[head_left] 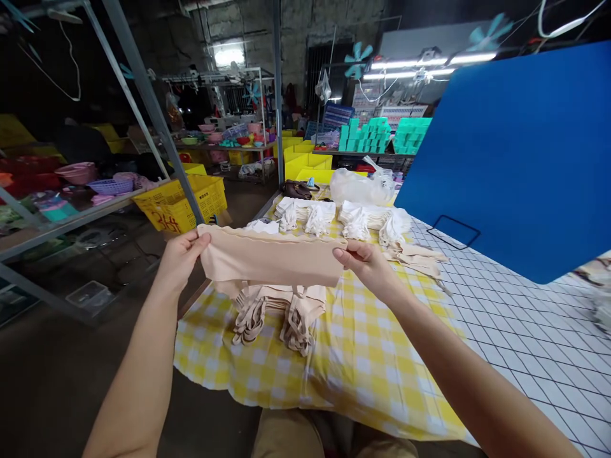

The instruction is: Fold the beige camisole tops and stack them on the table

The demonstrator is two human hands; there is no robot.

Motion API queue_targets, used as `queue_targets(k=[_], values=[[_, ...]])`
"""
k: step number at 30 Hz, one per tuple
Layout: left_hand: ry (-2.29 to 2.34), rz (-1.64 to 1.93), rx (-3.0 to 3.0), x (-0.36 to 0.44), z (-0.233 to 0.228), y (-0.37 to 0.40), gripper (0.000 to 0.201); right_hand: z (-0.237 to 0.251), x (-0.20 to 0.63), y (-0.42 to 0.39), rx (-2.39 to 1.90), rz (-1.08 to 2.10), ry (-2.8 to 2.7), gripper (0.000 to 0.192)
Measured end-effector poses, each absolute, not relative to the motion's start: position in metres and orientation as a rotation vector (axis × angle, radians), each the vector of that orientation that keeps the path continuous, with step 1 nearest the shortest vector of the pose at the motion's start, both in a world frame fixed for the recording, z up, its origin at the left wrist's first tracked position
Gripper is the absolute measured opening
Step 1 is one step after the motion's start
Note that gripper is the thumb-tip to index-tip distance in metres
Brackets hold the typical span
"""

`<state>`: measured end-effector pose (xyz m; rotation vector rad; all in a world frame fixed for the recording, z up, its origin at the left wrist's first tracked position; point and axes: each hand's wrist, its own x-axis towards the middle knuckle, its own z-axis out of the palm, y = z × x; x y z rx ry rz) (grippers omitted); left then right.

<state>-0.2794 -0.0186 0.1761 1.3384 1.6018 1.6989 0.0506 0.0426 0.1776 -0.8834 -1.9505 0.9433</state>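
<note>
A beige strappy garment, like a bandeau bra top [272, 259], is stretched out flat between my two hands, its wavy edge upward. My left hand [184, 251] pinches its left end between thumb and fingers. At the other end, my right hand [360, 257] grips the corner the same way. Directly below lies a stack of similar beige garments [277, 305], their straps bunched toward me; the held piece hides part of it. Farther back are two stacks of white garments [305, 213]. Loose beige pieces [417, 257] rest to the right of my right hand.
A yellow checked cloth [382, 331] covers the table beside a white gridded surface [506, 331]. A large blue panel [515, 159] stands at right. A clear plastic bag [358, 186] sits at the back. Left are a metal post [153, 108] and a yellow crate [210, 194].
</note>
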Motion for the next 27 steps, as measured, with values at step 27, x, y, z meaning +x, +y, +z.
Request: queue_targets(k=[27], values=[[2.504,0.381,1.540,-0.259,0.016,0.089,0.025,0.002,0.013,0.128,-1.839,0.715,-1.957,0.021]])
